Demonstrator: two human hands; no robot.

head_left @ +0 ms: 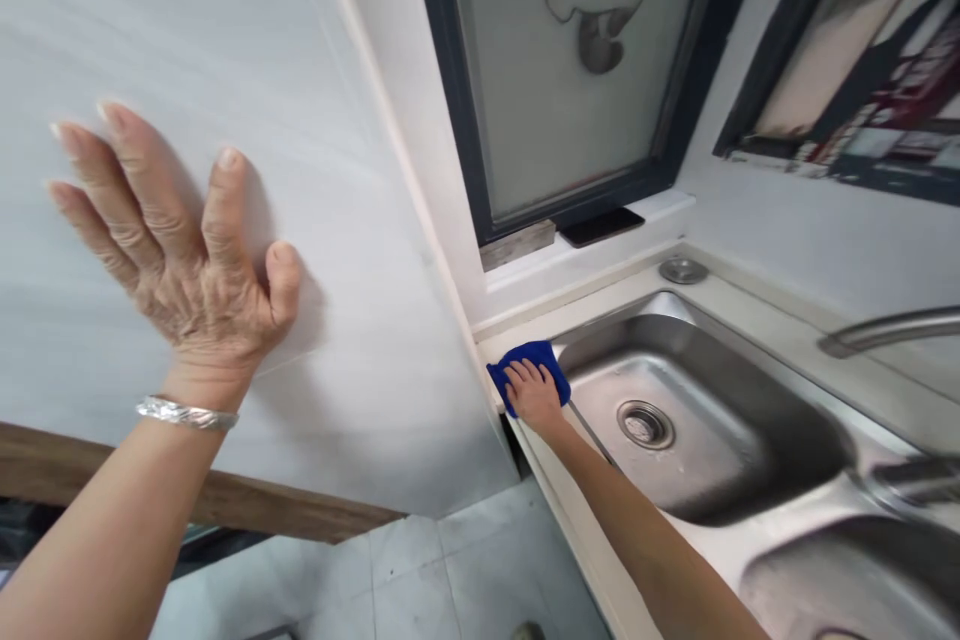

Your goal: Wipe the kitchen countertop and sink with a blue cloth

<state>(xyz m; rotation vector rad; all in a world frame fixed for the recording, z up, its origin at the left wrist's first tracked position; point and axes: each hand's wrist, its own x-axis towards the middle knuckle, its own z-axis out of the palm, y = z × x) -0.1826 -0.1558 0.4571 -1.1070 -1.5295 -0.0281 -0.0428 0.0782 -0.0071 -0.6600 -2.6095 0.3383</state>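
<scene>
My left hand (202, 270) lies flat with spread fingers against the white wall panel (375, 350), a silver bracelet (187, 413) around its wrist. Down at the counter's left end, my right hand (534, 394) rests on a blue cloth (551, 362), pressing it to the pale countertop (517, 332). Its fingers are stretched out over the cloth. Just right of the cloth is the rim of a stainless steel sink (720, 410), with a round drain (645, 425) at its bottom.
A second basin (840, 570) adjoins the first, with a metal faucet (900, 328) at the right. A dark flat phone-like object (602, 227) and a small block (517, 245) lie on the window sill. A round metal lid (683, 270) sits in the back corner. Tiled floor (412, 580) shows below.
</scene>
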